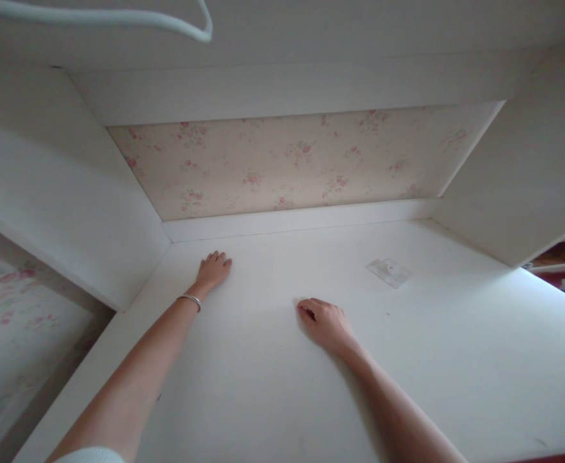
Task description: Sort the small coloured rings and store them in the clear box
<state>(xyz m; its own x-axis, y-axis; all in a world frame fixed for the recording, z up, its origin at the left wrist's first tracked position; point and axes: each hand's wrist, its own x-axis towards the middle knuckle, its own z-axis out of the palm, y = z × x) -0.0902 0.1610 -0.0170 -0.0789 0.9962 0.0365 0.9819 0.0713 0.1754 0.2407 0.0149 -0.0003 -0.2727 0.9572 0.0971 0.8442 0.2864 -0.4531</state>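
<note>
My left hand [214, 270] lies palm down on the white desktop [263, 386], close to its back left corner, with the fingers a little apart. A thin bangle [193, 301] circles that wrist. Nearer the middle of the surface, my right hand [325, 323] rests with its fingers curled in and the thumb against them. Whatever is inside the curled fingers, if anything, is hidden. To the right of and beyond that hand is a flat, clear-looking patch [389, 272], like a piece of plastic film or tape.
White side panels rise at left [70, 173] and right [518, 167]. A low ledge [301, 220] runs along the back, below floral wallpaper [282, 164]. A shelf [311, 90] spans overhead, where a white cable [118, 18] hangs. Tiny dark specks dot the desktop.
</note>
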